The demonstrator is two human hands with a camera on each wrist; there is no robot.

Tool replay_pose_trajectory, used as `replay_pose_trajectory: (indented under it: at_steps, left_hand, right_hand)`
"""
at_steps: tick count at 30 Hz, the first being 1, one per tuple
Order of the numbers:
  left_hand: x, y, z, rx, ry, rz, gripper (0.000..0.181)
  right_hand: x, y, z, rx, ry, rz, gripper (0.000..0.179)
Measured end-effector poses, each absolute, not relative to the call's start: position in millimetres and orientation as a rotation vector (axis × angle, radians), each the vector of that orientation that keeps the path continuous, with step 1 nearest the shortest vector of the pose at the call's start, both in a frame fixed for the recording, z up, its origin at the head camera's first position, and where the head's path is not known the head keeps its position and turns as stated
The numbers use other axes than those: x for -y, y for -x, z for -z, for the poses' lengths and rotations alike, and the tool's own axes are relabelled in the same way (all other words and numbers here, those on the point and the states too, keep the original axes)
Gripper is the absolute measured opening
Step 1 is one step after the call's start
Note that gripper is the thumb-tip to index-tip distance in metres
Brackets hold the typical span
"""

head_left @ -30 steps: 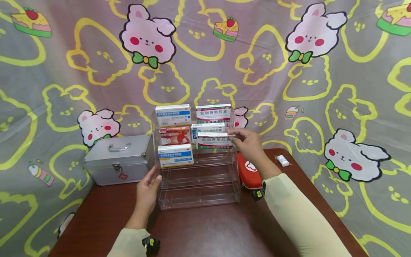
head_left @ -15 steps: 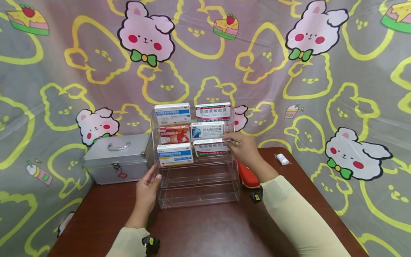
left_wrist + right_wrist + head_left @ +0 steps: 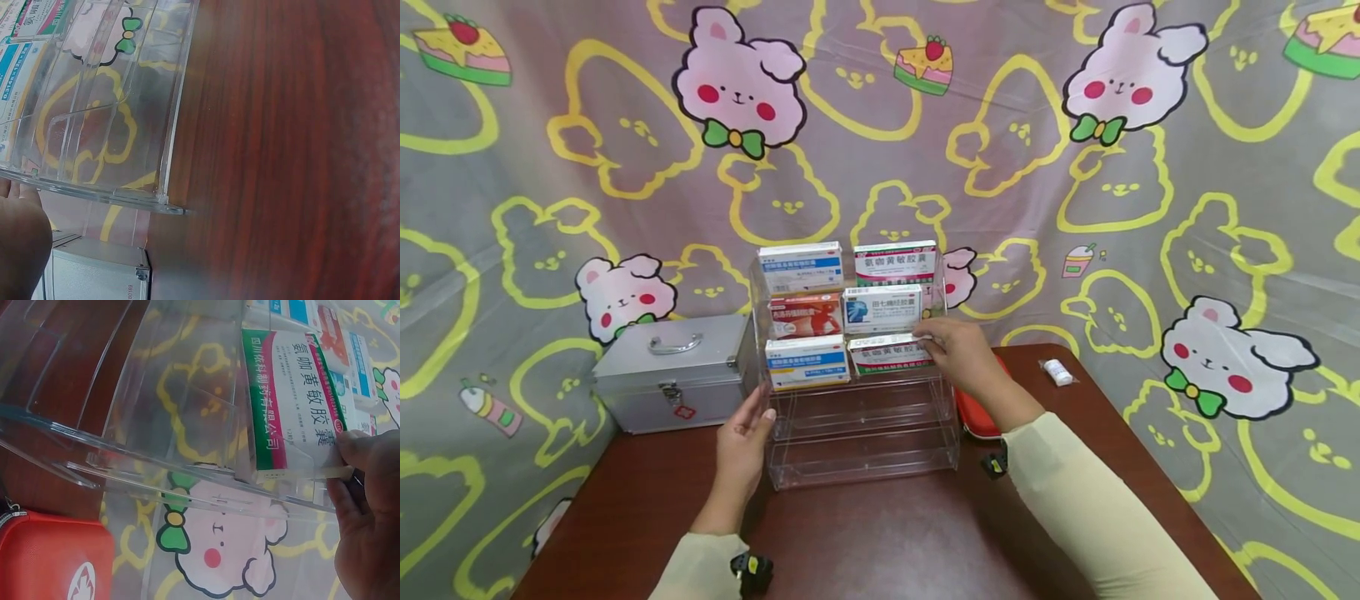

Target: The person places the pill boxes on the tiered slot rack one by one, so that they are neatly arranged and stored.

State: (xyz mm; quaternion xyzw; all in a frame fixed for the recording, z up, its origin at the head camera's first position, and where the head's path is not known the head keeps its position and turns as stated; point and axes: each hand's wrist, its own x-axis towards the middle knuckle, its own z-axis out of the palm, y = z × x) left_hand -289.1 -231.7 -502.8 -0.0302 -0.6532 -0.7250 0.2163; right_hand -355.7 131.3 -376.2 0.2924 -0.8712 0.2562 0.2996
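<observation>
My right hand (image 3: 962, 354) pinches the top right corner of a white, green and magenta medicine box (image 3: 891, 357). In the right wrist view, thumb and finger grip the end of this medicine box (image 3: 290, 406), which stands in a slot of the clear acrylic tiered rack (image 3: 144, 450). The box's bottom is down behind the tier's front lip, beside a blue-and-white medicine box (image 3: 807, 367). My left hand (image 3: 741, 454) touches the left side wall of the rack (image 3: 865, 460), fingers fairly straight. In the left wrist view, the left hand's fingertips (image 3: 24, 190) meet the rack's side edge.
Higher tiers hold a red medicine box (image 3: 805, 317), a white one with a blue picture (image 3: 882, 310) and two more. A silver metal case (image 3: 670, 375) stands left on the brown table (image 3: 865, 542). Right are a red zip case (image 3: 979, 415) and a small white bottle (image 3: 1058, 372).
My right hand has moved down and slightly left, lowering the green-and-magenta medicine box into the third tier, uncovering the box behind it. My left hand has stayed at the rack's side.
</observation>
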Motion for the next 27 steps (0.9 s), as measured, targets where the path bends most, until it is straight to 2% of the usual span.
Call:
replay_pose_trajectory:
  at_steps: [19,27]
  left_hand:
    - [230.6,287.9,503.2,1.795,0.072,2.021,0.055]
    - [230.3,286.6,503.4,1.793,0.073,2.023,0.055]
  right_hand:
    - [-129.8,350.4,392.9,2.216,-0.862,-0.614,0.018]
    - [-139.8,340.2,397.0,2.165,-0.791,-0.731,0.023]
